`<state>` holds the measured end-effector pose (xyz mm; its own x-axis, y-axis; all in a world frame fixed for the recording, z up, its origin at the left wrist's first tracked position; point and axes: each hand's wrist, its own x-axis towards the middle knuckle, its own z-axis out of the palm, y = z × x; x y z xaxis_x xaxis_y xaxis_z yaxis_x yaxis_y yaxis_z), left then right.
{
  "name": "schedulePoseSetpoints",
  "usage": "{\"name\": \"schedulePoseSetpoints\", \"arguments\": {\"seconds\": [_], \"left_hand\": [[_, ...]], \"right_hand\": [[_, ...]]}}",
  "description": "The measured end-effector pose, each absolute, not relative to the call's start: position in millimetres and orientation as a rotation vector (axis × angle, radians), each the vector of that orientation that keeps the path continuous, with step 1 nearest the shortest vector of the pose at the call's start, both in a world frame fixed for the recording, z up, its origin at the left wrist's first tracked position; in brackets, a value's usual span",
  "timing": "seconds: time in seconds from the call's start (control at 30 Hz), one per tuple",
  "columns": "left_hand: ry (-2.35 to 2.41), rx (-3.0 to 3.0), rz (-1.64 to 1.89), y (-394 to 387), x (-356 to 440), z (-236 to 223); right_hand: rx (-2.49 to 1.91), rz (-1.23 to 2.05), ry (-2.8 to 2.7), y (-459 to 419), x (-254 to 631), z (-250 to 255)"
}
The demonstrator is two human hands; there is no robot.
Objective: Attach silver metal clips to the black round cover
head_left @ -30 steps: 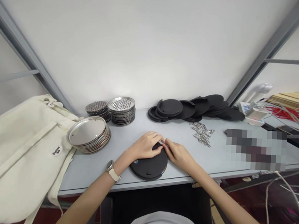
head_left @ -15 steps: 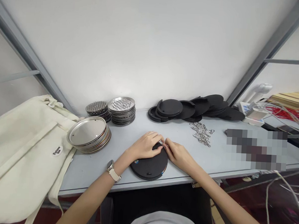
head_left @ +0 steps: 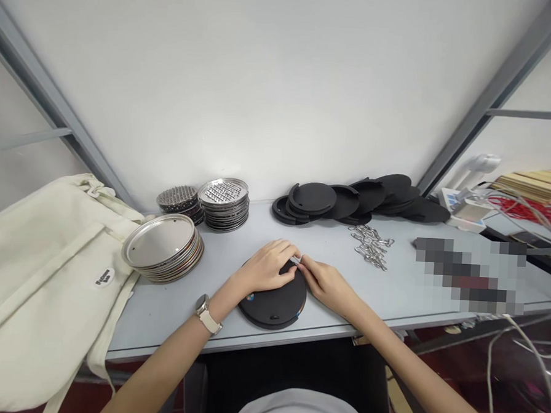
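A black round disc (head_left: 270, 302) lies flat near the table's front edge, with a slot at its near side and a bit of coloured edge showing at the right. My left hand (head_left: 270, 268) rests over its far part, thumb on top, fingers closed around a small silvery metal clip (head_left: 295, 260). Coming from the right, my right hand (head_left: 324, 283) pinches at the same clip by the disc's far right edge. My fingers cover most of the clip, so how it sits on the disc is hidden.
Stacks of round metal plates (head_left: 162, 244) and embossed metal discs (head_left: 223, 207) stand at the left, beside a cream bag (head_left: 45, 281). More black discs (head_left: 313, 199) lie overlapping along the wall. A pile of metal clips (head_left: 371, 245) and a blurred-out object (head_left: 468, 275) are to the right.
Both hands stay at the disc's far edge. My fingers have shifted slightly around the clip, and more of its metal shows between them. The view has moved a little.
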<state>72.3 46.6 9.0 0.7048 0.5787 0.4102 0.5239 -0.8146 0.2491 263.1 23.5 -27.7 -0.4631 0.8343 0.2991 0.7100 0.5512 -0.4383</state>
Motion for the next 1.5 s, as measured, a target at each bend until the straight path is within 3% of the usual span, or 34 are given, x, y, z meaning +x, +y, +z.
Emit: {"name": "schedulePoseSetpoints", "arguments": {"seconds": [1.5], "left_hand": [[1.001, 2.805, 0.723, 46.1, 72.9, 8.5]], "right_hand": [[-1.254, 0.301, -2.36, 24.4, 263.6, -28.8]]}}
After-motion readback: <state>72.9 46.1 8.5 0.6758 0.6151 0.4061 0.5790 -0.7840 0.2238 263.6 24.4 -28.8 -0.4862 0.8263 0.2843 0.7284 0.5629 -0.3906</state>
